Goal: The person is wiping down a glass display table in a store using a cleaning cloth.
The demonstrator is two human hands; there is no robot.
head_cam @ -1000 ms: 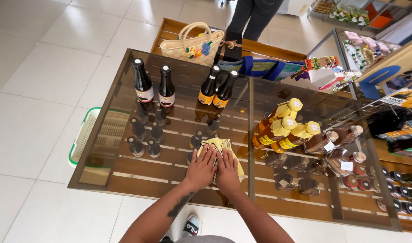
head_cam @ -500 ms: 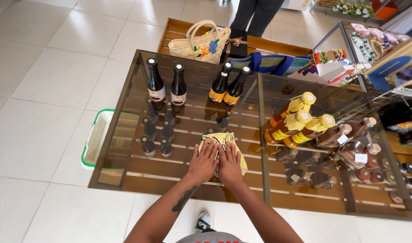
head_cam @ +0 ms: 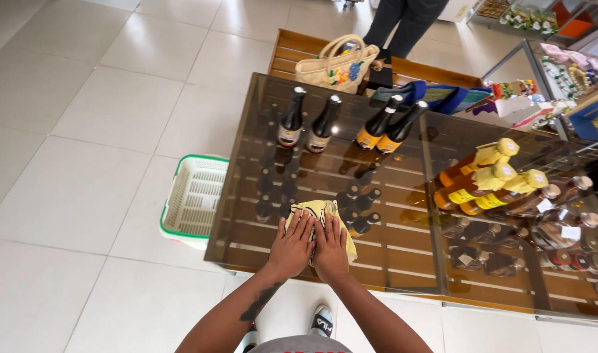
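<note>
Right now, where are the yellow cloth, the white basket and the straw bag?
yellow cloth [head_cam: 325, 210]: head view, bare top edge.
white basket [head_cam: 196, 199]: head view, slatted floor.
straw bag [head_cam: 335, 70]: head view, woven front.

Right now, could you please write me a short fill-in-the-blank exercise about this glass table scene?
1. Both hands, left hand and right hand, press flat on a ____ cloth.
2. The cloth lies on a ____ tabletop.
3. On the floor to the left of the table stands a white and green ____.
4. At the far edge stand ____ dark bottles.

Missing words: yellow; glass; basket; four
</note>
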